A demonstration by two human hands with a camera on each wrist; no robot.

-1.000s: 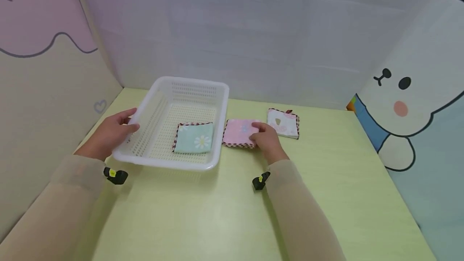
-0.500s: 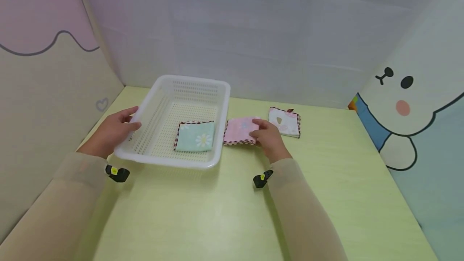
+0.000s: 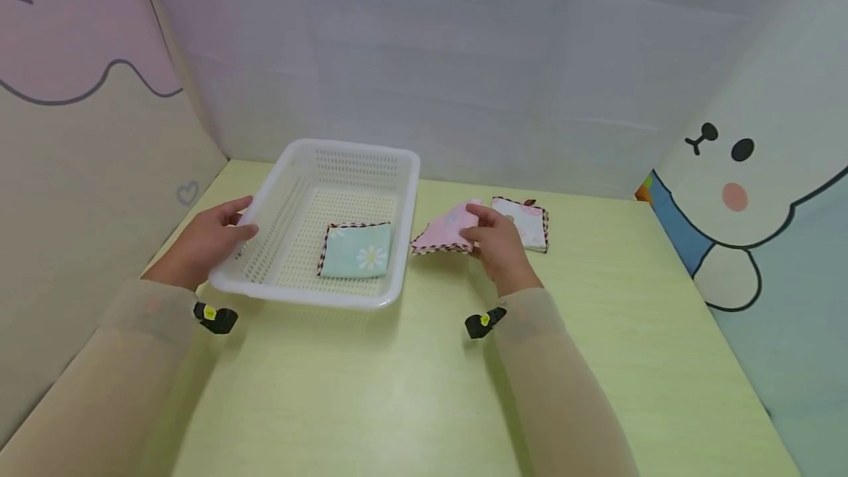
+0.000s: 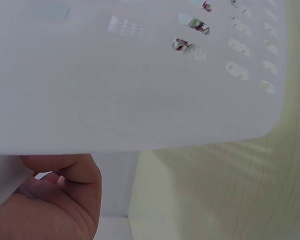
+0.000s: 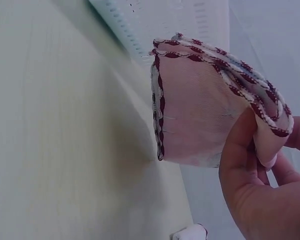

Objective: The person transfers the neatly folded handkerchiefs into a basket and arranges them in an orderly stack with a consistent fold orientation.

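Observation:
A folded pink towel [image 3: 447,230] with a dark red and white stitched edge is pinched at its right side by my right hand [image 3: 498,245]. In the right wrist view its folded layers [image 5: 195,100] hang from thumb and fingers, above the table. My left hand [image 3: 202,241] grips the left rim of a white plastic basket [image 3: 391,297], thumb over the edge. Inside the basket, toward its right front corner, lies a folded mint-green towel [image 3: 358,250] with a daisy print. A folded white towel [image 3: 530,225] with a pink pattern lies behind my right hand, partly hidden by it.
The pale yellow-green table [image 3: 397,389] runs back to a whitish wall covering [image 3: 430,57]. Walls with cartoon drawings flank it on the left and on the right [image 3: 735,197]. A small black device [image 3: 486,322] sits at each wrist.
My right hand has raised the pink towel's right side off the table, so that it now tilts and bends. The basket and my left hand have stayed in place.

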